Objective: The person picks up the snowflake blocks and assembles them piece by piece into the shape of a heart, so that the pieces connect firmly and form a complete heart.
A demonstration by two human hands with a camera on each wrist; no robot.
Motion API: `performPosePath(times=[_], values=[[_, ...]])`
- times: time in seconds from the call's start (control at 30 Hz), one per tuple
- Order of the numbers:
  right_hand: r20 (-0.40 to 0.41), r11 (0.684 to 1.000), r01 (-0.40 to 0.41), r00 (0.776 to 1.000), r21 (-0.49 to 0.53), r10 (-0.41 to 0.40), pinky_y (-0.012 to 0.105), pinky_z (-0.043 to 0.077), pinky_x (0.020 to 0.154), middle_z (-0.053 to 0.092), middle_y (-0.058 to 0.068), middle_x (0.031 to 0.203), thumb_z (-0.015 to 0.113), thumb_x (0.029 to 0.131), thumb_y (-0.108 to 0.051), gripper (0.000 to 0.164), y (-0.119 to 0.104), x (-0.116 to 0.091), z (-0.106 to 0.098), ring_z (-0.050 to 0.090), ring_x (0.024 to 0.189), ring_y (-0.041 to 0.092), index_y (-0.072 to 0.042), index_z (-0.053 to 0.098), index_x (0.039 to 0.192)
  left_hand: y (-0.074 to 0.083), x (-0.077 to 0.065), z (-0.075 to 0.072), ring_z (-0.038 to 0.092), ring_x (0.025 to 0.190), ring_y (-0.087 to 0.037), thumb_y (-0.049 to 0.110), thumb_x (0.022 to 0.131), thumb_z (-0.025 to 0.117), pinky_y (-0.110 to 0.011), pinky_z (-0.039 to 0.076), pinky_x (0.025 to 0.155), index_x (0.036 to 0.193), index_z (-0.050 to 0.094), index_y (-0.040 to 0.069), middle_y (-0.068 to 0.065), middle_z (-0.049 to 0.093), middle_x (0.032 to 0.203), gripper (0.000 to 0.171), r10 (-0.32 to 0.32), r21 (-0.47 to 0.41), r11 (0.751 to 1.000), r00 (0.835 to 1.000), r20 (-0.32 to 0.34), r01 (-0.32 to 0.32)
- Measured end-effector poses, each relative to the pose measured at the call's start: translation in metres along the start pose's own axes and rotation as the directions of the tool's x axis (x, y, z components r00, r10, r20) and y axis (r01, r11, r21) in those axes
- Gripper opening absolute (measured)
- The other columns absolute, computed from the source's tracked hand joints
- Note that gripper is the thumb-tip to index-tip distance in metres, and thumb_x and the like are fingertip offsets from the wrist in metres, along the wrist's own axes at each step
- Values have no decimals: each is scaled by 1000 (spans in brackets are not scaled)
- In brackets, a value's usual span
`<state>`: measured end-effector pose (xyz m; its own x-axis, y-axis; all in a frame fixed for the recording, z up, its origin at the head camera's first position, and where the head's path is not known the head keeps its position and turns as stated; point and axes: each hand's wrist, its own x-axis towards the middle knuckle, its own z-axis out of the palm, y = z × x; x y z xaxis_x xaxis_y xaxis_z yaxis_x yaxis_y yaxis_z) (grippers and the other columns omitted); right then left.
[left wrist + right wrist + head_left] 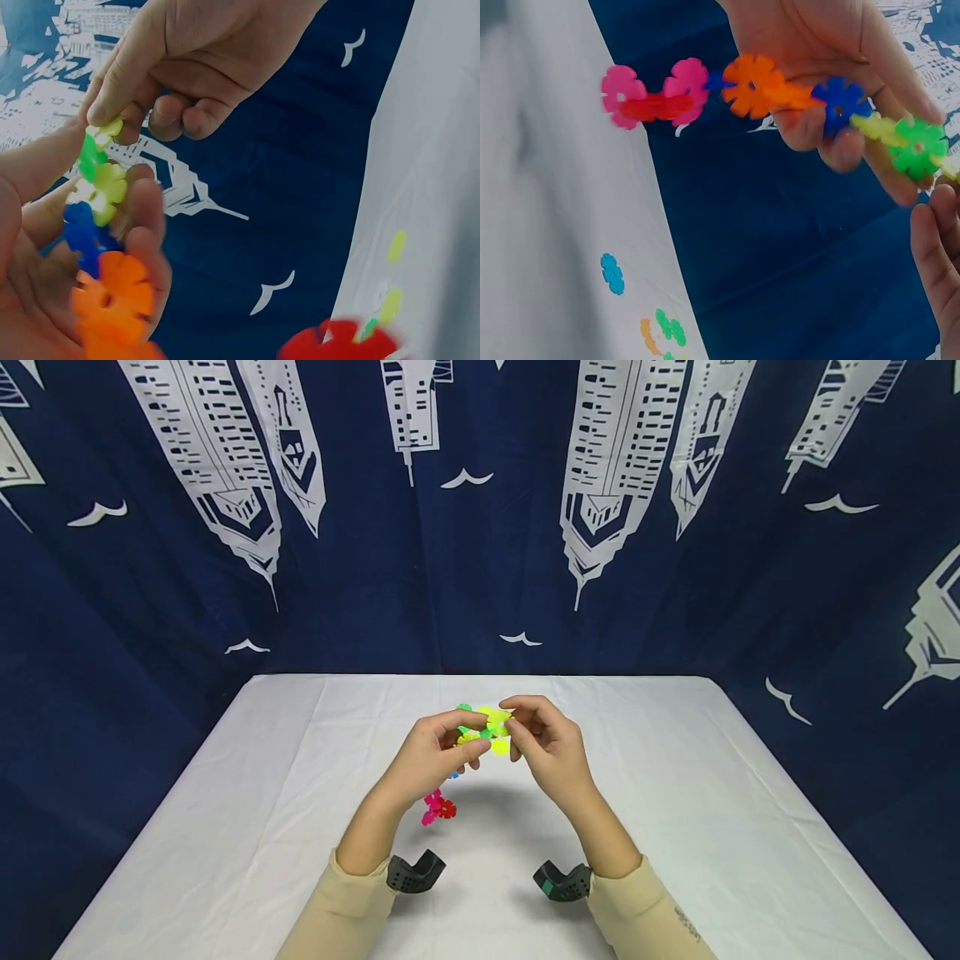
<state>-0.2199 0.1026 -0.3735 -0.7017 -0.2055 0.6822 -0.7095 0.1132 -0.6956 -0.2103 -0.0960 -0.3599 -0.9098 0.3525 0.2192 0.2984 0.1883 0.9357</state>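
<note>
A chain of interlocking plastic flower discs [751, 85] runs from pink and red at one end through blue and orange to yellow and green. My left hand [431, 758] grips this chain near its yellow and green end, with the blue disc [84, 231] passing across the palm. My right hand [551, 745] pinches a yellow disc [498, 720] at that end, right beside the green disc [919, 148]. Below the left hand hang the pink and red discs [447, 809] of the far end. Both hands are raised over the white table.
Loose flower discs lie on the white tablecloth [660, 777] beyond the hands, among them a light blue disc [612, 274], a green one [670, 327], an orange one [649, 336] and a yellow one [397, 246]. A dark blue curtain [450, 568] with white building prints hangs behind the table.
</note>
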Motion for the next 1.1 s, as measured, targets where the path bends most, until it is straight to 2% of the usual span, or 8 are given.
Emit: performPosePath(times=[0.1,0.27,0.43,0.57,0.8,0.9,0.97,1.1], values=[[-1,998,-34,999,45,34,24,51,50,59,20,79,61,95,5,19,0,0,2,56,54,17,2,59,113,-1,1,-1,65,75,-18,12,95,66,-23,51,62,126,65,11,-10,68,104,31,25,21,999,999,21,-26],[-20,992,-91,995,92,94,24,52,52,61,22,81,63,94,4,16,0,1,6,57,54,16,4,57,108,-2,2,-2,70,85,-28,8,97,59,-23,48,62,138,54,18,-12,68,119,42,95,11,995,995,45,-95],[-25,986,-126,991,113,129,24,53,53,61,25,81,65,93,4,16,1,1,8,57,55,13,6,58,107,-4,2,1,70,81,-21,7,97,59,-23,48,63,137,55,18,-13,69,112,42,119,44,992,993,19,-119],[-22,980,-148,988,131,152,24,53,53,62,25,81,66,92,4,16,3,0,9,58,55,11,6,58,105,-5,3,2,70,76,-19,10,96,66,-23,49,61,135,57,21,-7,70,106,41,117,106,988,993,-8,-116],[7,972,-171,985,158,173,23,53,55,65,10,83,63,95,1,15,8,2,11,57,58,12,5,58,108,-8,4,-6,69,71,-25,12,92,72,-25,55,61,130,61,22,-7,71,97,42,116,123,986,992,-47,-109],[5,953,-244,969,179,247,22,52,58,65,6,86,62,97,-3,17,19,1,10,58,63,13,6,58,110,-9,4,-11,68,67,-23,11,90,74,-26,54,59,129,63,22,-8,71,95,42,124,135,984,989,-82,-113],[2,935,-316,947,158,320,21,52,60,66,5,91,64,96,-7,19,33,0,12,58,68,13,3,60,112,-9,4,-14,68,66,-22,12,90,74,-25,53,57,129,64,22,-7,72,95,41,128,146,983,987,-100,-112],[35,895,-446,895,1,445,20,50,63,67,6,96,72,92,-15,23,65,-5,23,57,74,11,-6,66,113,-8,2,-20,67,65,-20,12,91,73,-23,50,56,129,64,22,-8,71,95,40,128,148,983,985,-118,-110]])
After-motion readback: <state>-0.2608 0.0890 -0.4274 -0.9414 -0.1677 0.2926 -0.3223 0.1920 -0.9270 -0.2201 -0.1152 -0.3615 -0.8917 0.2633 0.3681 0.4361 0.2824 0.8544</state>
